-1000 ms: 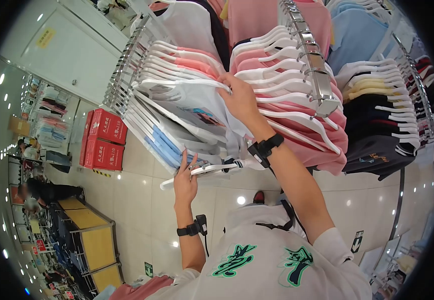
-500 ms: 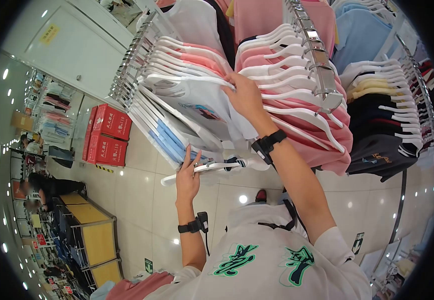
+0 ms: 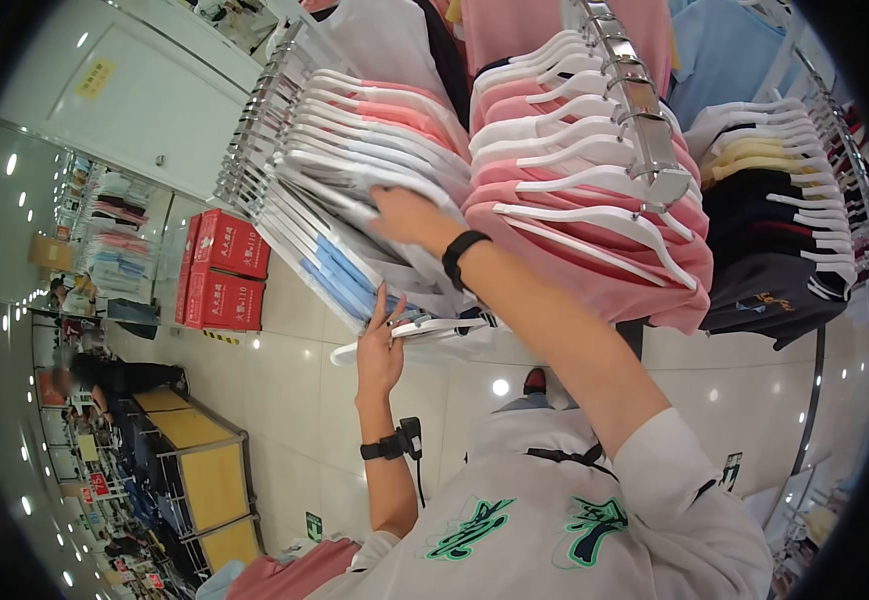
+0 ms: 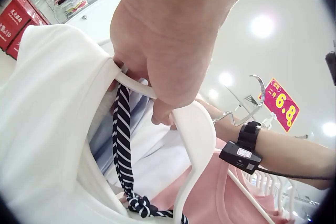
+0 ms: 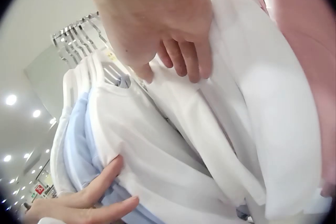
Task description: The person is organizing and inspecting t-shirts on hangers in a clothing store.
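My left hand (image 3: 380, 362) has a white hanger (image 3: 434, 327) in its grip, with its other fingers extended against the hanging shirts. A white garment with a striped navy tie (image 4: 124, 140) hangs from that hanger in the left wrist view. Over the white shirts (image 5: 157, 145) my right hand (image 5: 168, 35) points its fingers downward, touching the fabric; whether it pinches any cloth is unclear. In the head view the right hand (image 3: 409, 217) lies across the white and grey shirts, left of the pink ones (image 3: 604, 260). Blue shirts (image 3: 339, 280) hang beside the left fingers.
Metal rails (image 3: 644, 130) carry many hangers. Dark and yellow clothes (image 3: 764, 220) hang at the right. Red boxes (image 3: 229, 265) stand on the floor at the left, and a person in black (image 3: 124, 375) is by the yellow-sided display table (image 3: 209, 480).
My right hand has moved left and down from the upper edge of the printed grey-white shirt, whose print is now out of sight. The left hand stays at its hanger.
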`<state>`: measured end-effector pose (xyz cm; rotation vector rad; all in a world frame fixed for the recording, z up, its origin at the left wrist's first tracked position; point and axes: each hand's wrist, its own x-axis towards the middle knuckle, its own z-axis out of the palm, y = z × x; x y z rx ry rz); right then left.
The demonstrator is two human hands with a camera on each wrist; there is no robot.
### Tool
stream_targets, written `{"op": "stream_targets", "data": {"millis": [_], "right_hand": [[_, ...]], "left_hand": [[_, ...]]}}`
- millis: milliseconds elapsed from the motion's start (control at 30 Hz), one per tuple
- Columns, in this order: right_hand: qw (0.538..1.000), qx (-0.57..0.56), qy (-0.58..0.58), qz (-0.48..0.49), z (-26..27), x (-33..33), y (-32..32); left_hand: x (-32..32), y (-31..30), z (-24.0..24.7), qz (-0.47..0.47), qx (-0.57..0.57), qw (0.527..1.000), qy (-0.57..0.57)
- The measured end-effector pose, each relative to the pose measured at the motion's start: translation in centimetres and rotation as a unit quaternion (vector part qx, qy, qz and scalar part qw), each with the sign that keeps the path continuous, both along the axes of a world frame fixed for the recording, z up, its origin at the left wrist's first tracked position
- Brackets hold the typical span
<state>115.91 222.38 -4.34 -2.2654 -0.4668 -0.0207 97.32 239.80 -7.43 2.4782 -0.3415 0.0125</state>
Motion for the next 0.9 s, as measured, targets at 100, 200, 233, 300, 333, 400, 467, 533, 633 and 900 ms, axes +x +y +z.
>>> {"op": "stream_targets", "data": {"millis": [100, 200, 233, 300, 333, 400, 467, 533, 633, 900], "right_hand": [[0.997, -0.042, -0.062, -0.006, -1.2, 2.9, -1.5], [0.993, -0.069, -0.101, -0.007, -0.6, 4.0, -3.3], [0.991, -0.086, -0.099, -0.015, -0.2, 4.4, -3.6], [0.987, -0.135, -0.088, -0.02, 0.6, 4.7, -4.1], [0.987, -0.135, -0.089, -0.02, 0.9, 4.6, -4.2], [0.988, -0.133, -0.079, -0.018, 1.3, 4.4, -4.4], [0.988, -0.134, -0.08, -0.014, 1.5, 4.3, -4.5], [0.988, -0.133, -0.08, -0.009, 1.5, 4.1, -4.3], [0.991, -0.117, -0.063, -0.008, 1.3, 4.2, -4.1], [0.997, 0.003, -0.072, 0.005, 0.5, 5.3, -4.2]], "left_hand": [[0.0, -0.2, 0.3, 0.01, -0.007, 1.0, 0.017], [-0.3, 0.1, 0.2, 0.021, -0.027, 0.998, 0.044], [-0.2, 0.3, 0.2, 0.014, -0.036, 0.998, 0.049], [-0.4, 0.1, 0.4, 0.022, -0.035, 0.998, 0.044], [-0.3, 0.0, 0.5, 0.024, -0.034, 0.998, 0.043], [-0.2, 0.6, -0.4, 0.012, -0.011, 1.0, 0.021], [-0.2, 0.6, -0.5, 0.0, 0.011, 1.0, 0.001], [-0.3, 0.6, -0.4, -0.005, 0.033, 0.999, -0.013], [-0.2, 1.0, -0.9, -0.016, 0.04, 0.999, -0.019], [-0.3, 1.3, -1.1, -0.016, 0.033, 0.999, -0.014]]}}
